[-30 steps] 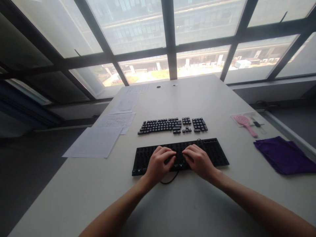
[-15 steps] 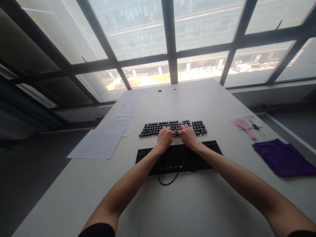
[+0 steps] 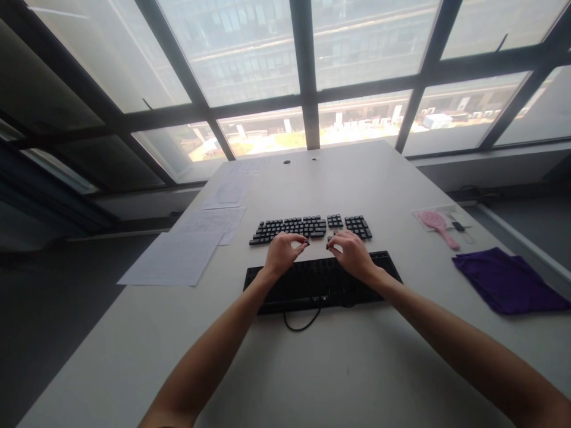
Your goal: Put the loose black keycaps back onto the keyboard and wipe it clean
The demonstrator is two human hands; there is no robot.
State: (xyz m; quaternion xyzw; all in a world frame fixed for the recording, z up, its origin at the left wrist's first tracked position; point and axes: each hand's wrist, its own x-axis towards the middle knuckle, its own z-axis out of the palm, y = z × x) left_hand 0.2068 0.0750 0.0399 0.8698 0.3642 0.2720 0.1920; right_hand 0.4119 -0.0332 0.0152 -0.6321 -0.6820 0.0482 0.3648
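A black keyboard base (image 3: 312,288) without its caps lies on the white table (image 3: 339,368), and its cable (image 3: 302,326) loops toward me. Behind it the loose black keycaps (image 3: 294,227) are laid out in rows in the shape of a keyboard. My left hand (image 3: 281,254) hovers over the base's far edge with thumb and forefinger pinched on a small dark keycap (image 3: 307,242). My right hand (image 3: 354,254) mirrors it, pinching another small keycap (image 3: 329,245). The two pinches are a short gap apart, just in front of the keycap rows.
Printed paper sheets (image 3: 178,257) lie at the left, some over the table edge. A pink hairbrush (image 3: 438,226) and a purple cloth (image 3: 508,279) sit at the right. Large windows stand behind the table's far edge.
Both hands left the keyboard base, reached forward to the keycap rows, then drew back slightly and apart, each with fingers pinched on a small cap.
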